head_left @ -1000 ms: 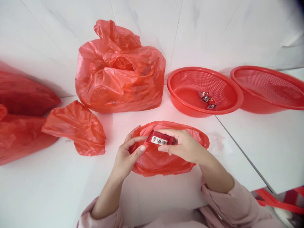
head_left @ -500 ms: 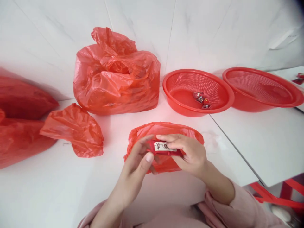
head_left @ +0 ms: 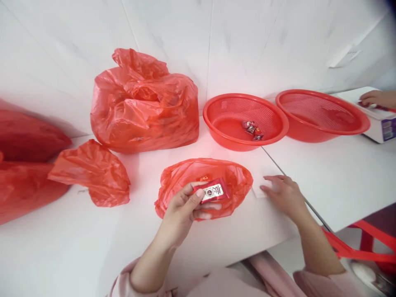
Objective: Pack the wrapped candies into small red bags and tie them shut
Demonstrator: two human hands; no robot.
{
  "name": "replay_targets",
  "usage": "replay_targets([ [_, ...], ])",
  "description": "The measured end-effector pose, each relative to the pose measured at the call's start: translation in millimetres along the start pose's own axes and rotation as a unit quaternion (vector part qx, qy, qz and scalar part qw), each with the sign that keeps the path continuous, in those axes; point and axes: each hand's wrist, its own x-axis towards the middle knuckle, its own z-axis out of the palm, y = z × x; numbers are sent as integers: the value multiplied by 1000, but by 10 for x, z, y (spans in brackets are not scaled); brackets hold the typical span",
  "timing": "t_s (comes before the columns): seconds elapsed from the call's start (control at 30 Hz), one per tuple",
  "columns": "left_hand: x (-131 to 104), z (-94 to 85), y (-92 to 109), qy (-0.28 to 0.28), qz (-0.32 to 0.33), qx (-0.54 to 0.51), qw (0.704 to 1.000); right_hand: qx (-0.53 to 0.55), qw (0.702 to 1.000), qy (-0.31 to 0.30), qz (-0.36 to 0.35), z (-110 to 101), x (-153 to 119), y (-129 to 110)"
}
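The person wears a pale pink top with long, loose sleeves. The left sleeve [head_left: 123, 284] and right sleeve [head_left: 321, 284] bunch near the elbows, leaving 2 forearms bare.

red packet [head_left: 212, 191], white label, above bag [head_left: 236, 181]

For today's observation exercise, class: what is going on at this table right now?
A person's left hand holds a small red packet over an open red bag on the white table. The right hand rests flat on the table beside the bag. Behind, a red basket holds a few wrapped sweets; another person's hand shows far right.
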Motion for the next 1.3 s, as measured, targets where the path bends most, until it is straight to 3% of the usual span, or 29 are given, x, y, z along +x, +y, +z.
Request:
replay_targets([
  [0.03, 19, 5, -8, 5, 1, -10, 1000, 18, 1000, -10, 7, 48, -41, 86],
  [0.1, 63, 28, -25, 20, 11, -23, 999, 75, 996, 27, 36, 38, -102, 76],
  [0.2, 135, 98, -65, 42, 44, -40, 997, 151, 974, 153, 65, -201, -131, -363],
  [0.27, 176, 165, -105, 49, 72, -44, 995, 200, 960, 191, -49, -364, -136, -832],
  [0.37, 203, 274, -163, 43, 117, -1, 992, 248, 926, 108, -263, -383, -162, -1512],
  [0.43, 196, 336, -183, 31, 144, 48, 988, 266, 910, 106, -299, -263, -183, -1815],
  [0.5, 179, 383, -183, 16, 147, 72, 986, 299, 904, 115, -284, -130, -189, -1968],
  [0.63, 156, 441, -157, -15, 151, 33, 988, 374, 897, 100, -212, -15, -100, -1963],
  [0.77, 123, 449, -145, 0, 155, 14, 988, 372, 917, 83, -116, -59, 136, -1785],
  [0.87, 97, 419, -129, 10, 141, 0, 990, 363, 918, 139, -80, -159, 234, -1710],
  [0.93, 99, 389, -120, 18, 138, -8, 990, 384, 900, 183, -101, -236, 176, -1755],
  [0.97, 106, 375, -118, 21, 144, -1, 989, 387, 896, 176, -130, -264, 113, -1805],
  [1.1, 125, 368, -118, 26, 163, 70, 984, 270, 914, 87, -290, -263, -133, -2055],
  [1.2, 93, 424, -91, 22, 165, 108, 980, 231, 926, 108, -279, -199, -113, -2136],
  [1.3, 34, 466, -53, 0, 183, 113, 977, 273, 931, 68, -233, -160, 79, -2082],
])
